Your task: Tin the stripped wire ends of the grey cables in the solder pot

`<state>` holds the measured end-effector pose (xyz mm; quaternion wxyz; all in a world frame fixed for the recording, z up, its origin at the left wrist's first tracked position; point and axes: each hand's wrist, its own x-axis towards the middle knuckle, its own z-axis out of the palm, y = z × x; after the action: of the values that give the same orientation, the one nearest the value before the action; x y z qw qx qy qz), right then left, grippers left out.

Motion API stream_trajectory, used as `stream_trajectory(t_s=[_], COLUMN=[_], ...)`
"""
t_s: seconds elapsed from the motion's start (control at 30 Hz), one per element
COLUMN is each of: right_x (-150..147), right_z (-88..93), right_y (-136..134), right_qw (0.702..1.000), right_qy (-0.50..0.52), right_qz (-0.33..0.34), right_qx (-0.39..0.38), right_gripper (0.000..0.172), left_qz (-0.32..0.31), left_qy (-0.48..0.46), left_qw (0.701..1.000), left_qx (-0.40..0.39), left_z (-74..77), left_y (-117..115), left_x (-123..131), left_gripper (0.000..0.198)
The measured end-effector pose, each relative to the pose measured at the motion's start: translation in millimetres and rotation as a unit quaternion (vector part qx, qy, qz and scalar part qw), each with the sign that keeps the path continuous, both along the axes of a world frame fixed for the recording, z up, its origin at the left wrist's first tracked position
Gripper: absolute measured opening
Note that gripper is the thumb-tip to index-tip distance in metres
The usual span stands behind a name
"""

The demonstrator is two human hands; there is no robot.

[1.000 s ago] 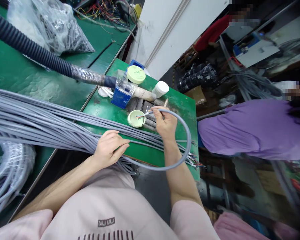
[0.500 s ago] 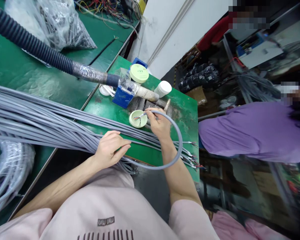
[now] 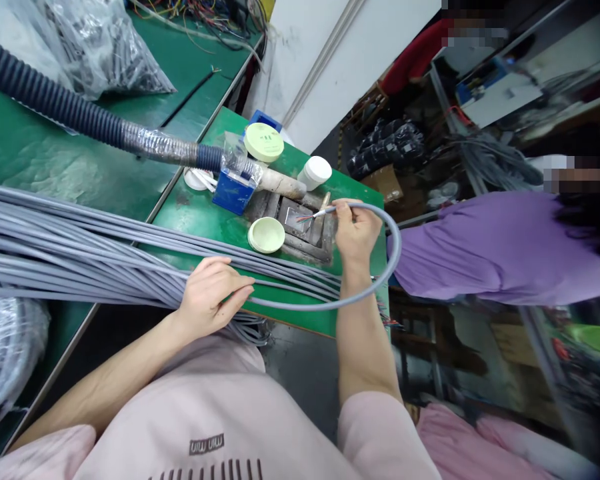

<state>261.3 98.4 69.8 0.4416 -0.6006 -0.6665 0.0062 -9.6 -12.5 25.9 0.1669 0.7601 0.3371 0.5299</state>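
My right hand (image 3: pixel 357 233) pinches a grey cable (image 3: pixel 396 250) close to its stripped end. Thin coloured wires (image 3: pixel 305 218) fan out from that end over a square metal pot (image 3: pixel 307 250) with a shiny surface, which looks like a solder pot. The cable loops round to the right and back to my left hand (image 3: pixel 213 293), whose thumb and fingers are closed on it beside the bundle of grey cables (image 3: pixel 80 243). Left of the pot sits a pale green open cup (image 3: pixel 267 236).
A ribbed hose (image 3: pixel 100 130) ends in a pale nozzle (image 3: pixel 283 183) by the pot, near a blue box (image 3: pixel 233 193). Behind stand a round green-lidded tin (image 3: pixel 264 142) and a white jar (image 3: pixel 316 172). A person in purple (image 3: pixel 480 247) is at right.
My right hand has moved the cable's stripped end rightward, out of the pale green cup and over the metal pot. My left hand stays closed by the bundle. The view has shifted slightly.
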Motion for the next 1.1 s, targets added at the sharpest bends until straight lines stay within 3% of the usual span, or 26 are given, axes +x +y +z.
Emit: stream_trajectory(t_s=[0.2, 0.77, 0.9, 0.97, 1.03, 1.1], right_x=[14.0, 14.7, 6.8, -1.3, -11.1, -21.4], right_z=[-15.8, -35.3, -10.7, 6.3, 19.6, 26.2], right_y=[14.5, 27.0, -5.3, -34.0, -65.9, -95.9], right_qw=[0.999, 0.993, 0.996, 0.996, 0.989, 0.973], right_qy=[-0.018, -0.084, -0.079, -0.075, -0.087, -0.118], right_qz=[-0.029, -0.046, -0.017, 0.038, 0.118, 0.194], right_qx=[-0.025, -0.070, -0.025, 0.010, 0.023, 0.045], right_gripper=[0.027, 0.034, 0.030, 0.025, 0.022, 0.021], left_qz=[-0.004, -0.008, -0.026, -0.048, -0.094, -0.157], left_qy=[0.003, -0.002, -0.043, -0.086, -0.131, -0.167], left_qw=[1.000, 0.999, 0.996, 0.987, 0.960, 0.911], left_qx=[-0.003, -0.037, -0.071, -0.130, -0.229, -0.344], left_z=[-0.1, -2.9, 0.5, 5.3, 11.4, 16.9], left_y=[2.5, 6.8, 4.0, 1.8, -0.2, -2.0], left_x=[2.7, 4.7, 5.2, 6.8, 10.5, 16.5], left_gripper=[0.010, 0.011, 0.010, 0.011, 0.017, 0.028])
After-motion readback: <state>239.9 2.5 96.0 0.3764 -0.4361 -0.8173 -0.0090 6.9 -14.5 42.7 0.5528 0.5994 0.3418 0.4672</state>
